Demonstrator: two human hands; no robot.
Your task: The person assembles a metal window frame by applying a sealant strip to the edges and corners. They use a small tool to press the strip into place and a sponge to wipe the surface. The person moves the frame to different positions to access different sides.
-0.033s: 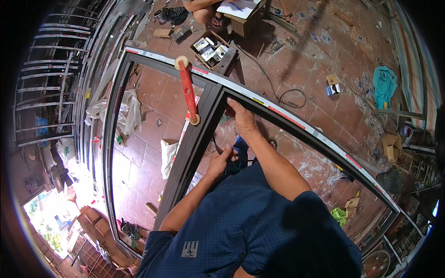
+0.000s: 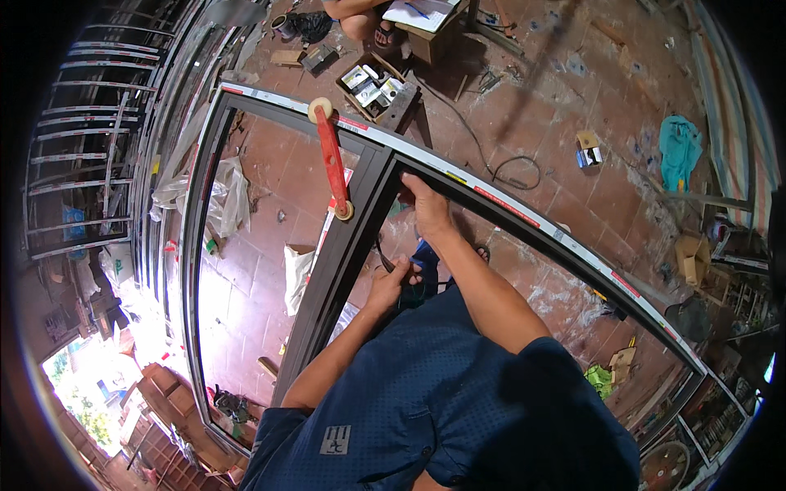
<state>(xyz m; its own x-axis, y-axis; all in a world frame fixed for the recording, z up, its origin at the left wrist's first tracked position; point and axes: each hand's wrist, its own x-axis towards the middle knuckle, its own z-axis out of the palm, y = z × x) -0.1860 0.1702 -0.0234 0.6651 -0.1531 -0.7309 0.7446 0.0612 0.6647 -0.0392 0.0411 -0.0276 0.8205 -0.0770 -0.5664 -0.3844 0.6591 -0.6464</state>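
A large dark grey window frame [image 2: 334,245] stands around and before me, with labelled pale film along its outer edge. My right hand [image 2: 431,211] is closed at the inner corner where the middle bar meets the top rail. Its thumb presses into that corner, and the other fingers are largely hidden. Lower down, my left hand [image 2: 391,282] pinches a thin black strip [image 2: 385,260] beside the middle bar. Where the strip runs beyond the fingers is hard to see. Across the top-left corner lies a red tool [image 2: 332,159] with round pale ends, touched by neither hand.
Beyond the frame stands an open box of small packages [image 2: 372,88]. A person [image 2: 356,20] sits near a small table with papers [image 2: 422,15]. Long metal profiles [image 2: 155,147] line the left side. A cable [image 2: 467,123] and a teal cloth [image 2: 679,151] lie on the tiled floor.
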